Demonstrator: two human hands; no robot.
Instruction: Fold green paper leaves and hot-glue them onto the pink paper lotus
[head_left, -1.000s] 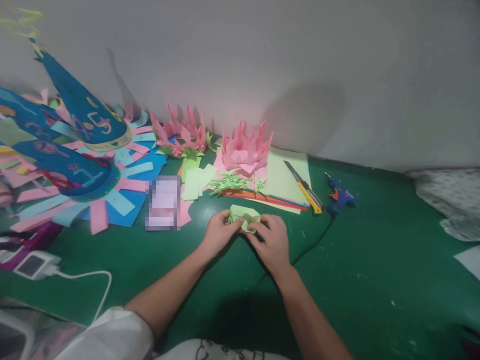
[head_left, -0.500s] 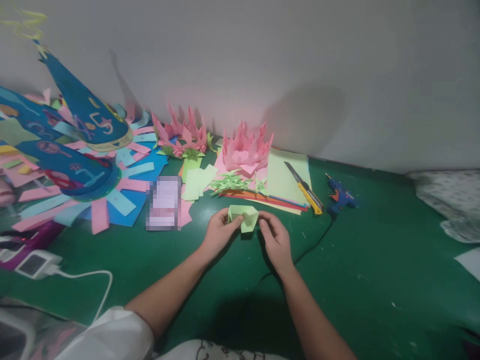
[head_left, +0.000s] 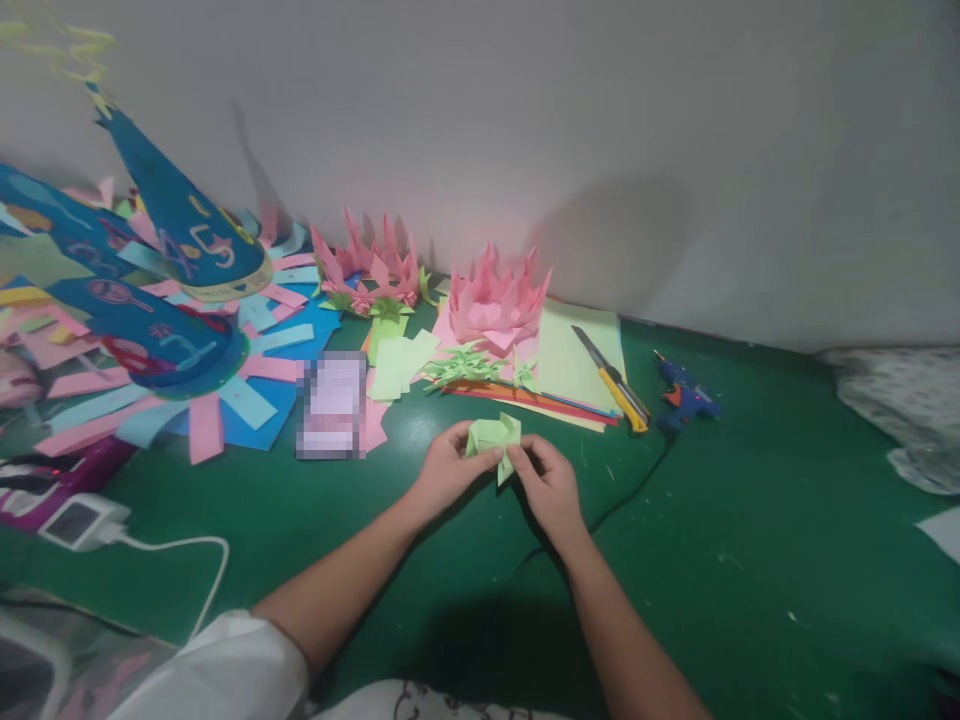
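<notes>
A small folded piece of light green paper [head_left: 493, 434] is held up over the green table between both hands. My left hand [head_left: 454, 466] grips its left side, thumb pressed across the front. From the right, my right hand [head_left: 549, 477] pinches it with thumb and fingers, close to the left thumb. One pointed flap of the paper hangs down between the thumbs. Just beyond the hands lie green paper leaf shapes [head_left: 463, 368], and behind them stands a pink folded-paper crown [head_left: 499, 300].
A yellow utility knife [head_left: 615, 385] with its blade out lies at right, near a blue glue gun [head_left: 686, 395] with a trailing cord. A phone [head_left: 334, 405] rests left of the hands. Blue cone hats [head_left: 172, 190] and a second pink crown [head_left: 367, 265] stand further left.
My right hand has moved left and now pinches the paper, where before its fingers only touched the right edge. The paper has turned and its flaps are folded differently.
</notes>
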